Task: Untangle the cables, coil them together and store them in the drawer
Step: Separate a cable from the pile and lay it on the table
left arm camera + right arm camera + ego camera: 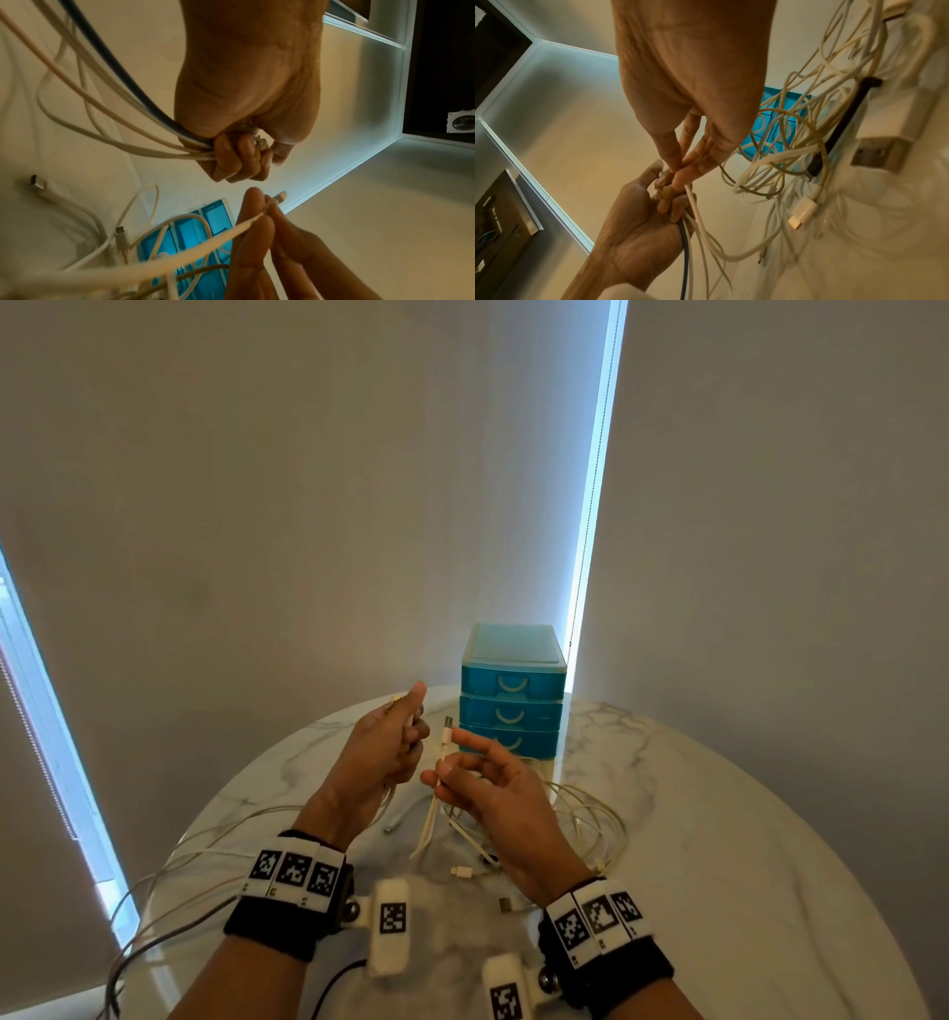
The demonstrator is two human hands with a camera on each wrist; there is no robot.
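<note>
Just in front of the blue drawer unit, your left hand grips a bundle of cable ends; your right hand pinches one white cable upright.

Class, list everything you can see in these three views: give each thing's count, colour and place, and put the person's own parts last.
drawer unit: one, blue, three drawers all shut, far side of table
table: one, round, white marble
loose cables: several, white and cream, tangled on table before the drawer unit
held bundle: several cables, white, cream, one dark blue, in left grip
single cable: one, white, plug upward, in right grip
wristbands: two, black with printed markers
left hand: fingers curled round the bundle
right hand: pinching the single cable
</note>
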